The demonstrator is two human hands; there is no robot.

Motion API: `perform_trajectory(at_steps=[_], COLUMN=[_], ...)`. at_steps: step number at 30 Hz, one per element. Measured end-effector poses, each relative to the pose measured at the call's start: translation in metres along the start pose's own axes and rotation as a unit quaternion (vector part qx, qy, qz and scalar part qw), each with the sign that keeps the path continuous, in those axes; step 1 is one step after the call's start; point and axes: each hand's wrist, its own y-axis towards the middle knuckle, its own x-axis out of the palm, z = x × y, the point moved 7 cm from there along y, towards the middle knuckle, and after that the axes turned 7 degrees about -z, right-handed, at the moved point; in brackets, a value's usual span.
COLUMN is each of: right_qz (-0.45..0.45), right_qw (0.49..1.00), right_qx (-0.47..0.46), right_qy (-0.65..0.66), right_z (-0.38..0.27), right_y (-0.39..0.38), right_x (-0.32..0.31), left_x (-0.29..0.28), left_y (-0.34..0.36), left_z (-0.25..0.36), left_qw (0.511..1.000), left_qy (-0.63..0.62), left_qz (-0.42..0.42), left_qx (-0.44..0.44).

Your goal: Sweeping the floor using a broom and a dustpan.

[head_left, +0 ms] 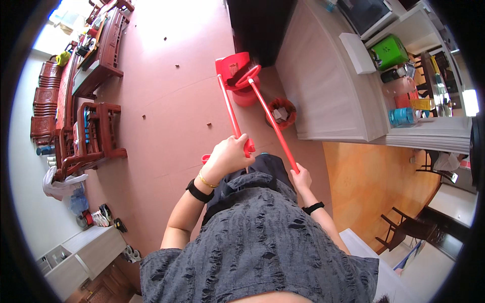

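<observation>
Dustpan [226, 64], red: beyond and left of the bin [291, 120]. Left hand [230, 154]: closed round a red pole [230, 107]. Right hand [301, 178]: closed round a second pole [281, 135], nearer the bin. Poles long, presumably sparing stooping.

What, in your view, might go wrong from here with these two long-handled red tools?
The right pole, held in the right hand, passes close to the red-lined bin in view, so a sideways swing might knock it.

The left pole, in the left hand, ends close to the other tool's head, so the two could bump or catch.

Small dark bits lie scattered on the floor and might be stepped on.
</observation>
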Motion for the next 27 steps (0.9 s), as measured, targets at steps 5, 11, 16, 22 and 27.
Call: perform_trajectory(at_steps=[5, 11, 16, 22, 27], right_qz=[-0.039, -0.022, -0.009, -0.024, 0.017], right_qw=[0.999, 0.998, 0.998, 0.994, 0.993], right_qx=[0.003, 0.012, 0.009, 0.032, -0.038], right_qy=[0.021, 0.051, 0.068, 0.103, 0.112], right_z=[0.017, 0.04, 0.058, 0.086, 0.081], right_y=[-0.003, -0.009, -0.009, -0.001, 0.002], right_x=[0.006, 0.001, 0.002, 0.014, 0.012], left_x=[0.004, 0.013, 0.015, 0.014, 0.016], left_y=[-0.006, -0.01, -0.01, -0.008, -0.008], left_z=[-0.007, -0.014, -0.012, -0.009, -0.01], left_qw=[1.0, 1.0, 1.0, 1.0, 1.0], left_qy=[-0.01, -0.017, -0.01, -0.012, -0.008], left_qz=[0.007, -0.01, -0.015, -0.005, -0.017], left_qx=[-0.008, -0.011, -0.008, 0.004, -0.009])
